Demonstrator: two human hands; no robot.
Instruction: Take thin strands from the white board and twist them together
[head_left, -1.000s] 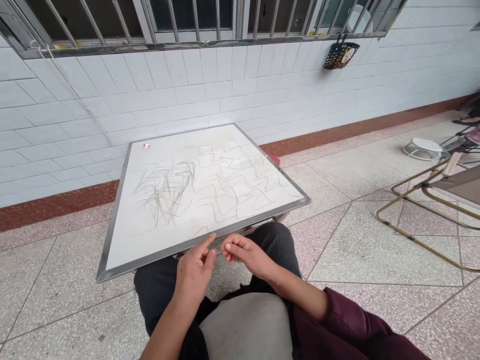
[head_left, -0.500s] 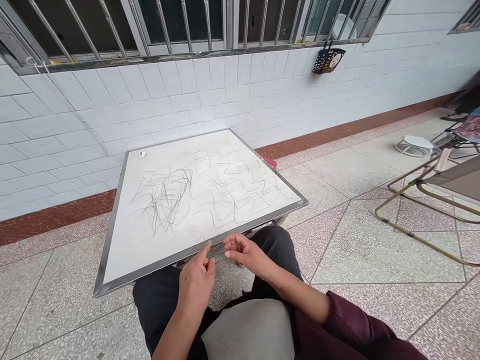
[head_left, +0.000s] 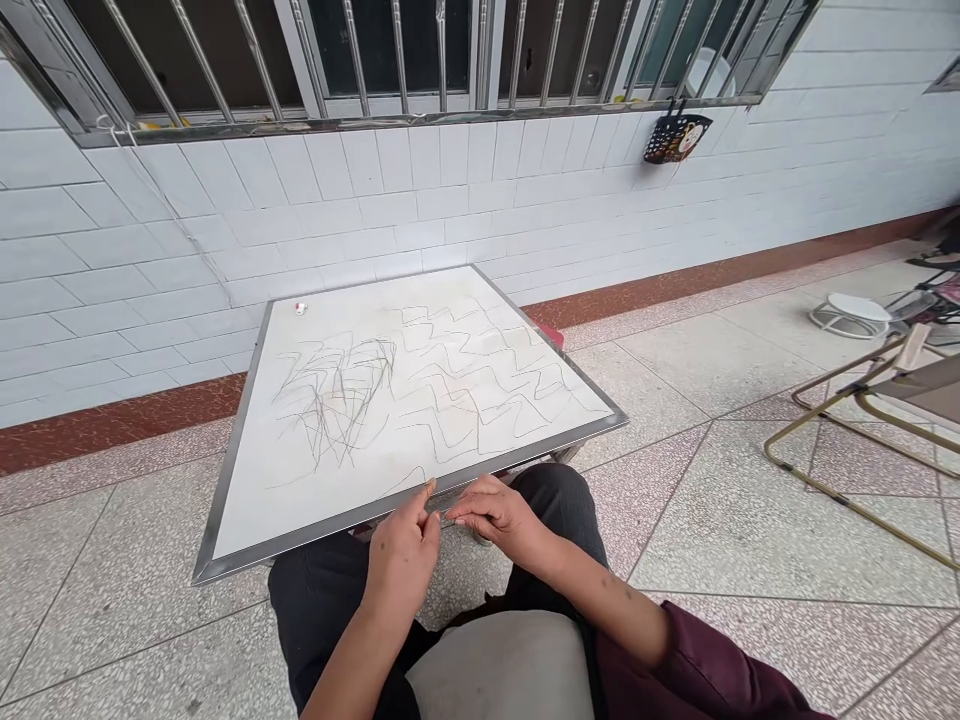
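A white board tabletop (head_left: 247,520) with a metal edge lies in front of me. Rows of thin, dark, kinked strands (head_left: 457,400) cover its right part, and a tangled cluster of such strands (head_left: 337,390) is at its left. My left hand (head_left: 403,550) is at the near edge, fingers curled and index fingertip raised. One loose thin strand (head_left: 405,478) runs from the board to that fingertip. Close to its right, my right hand (head_left: 502,518) has thumb and fingers pressed together; whatever they pinch is too fine to make out.
A tiled wall (head_left: 315,215) with a barred window stands behind the board. A small white and red object (head_left: 301,308) lies at the far left corner. To the right are a folding chair frame (head_left: 832,497) and a low white stool (head_left: 851,312). A patterned basket (head_left: 675,138) hangs from the bars.
My right hand's fingers have closed from a looser, parted shape into a pinch. The left hand stays much the same. The view has shifted slightly, moving the scene right.
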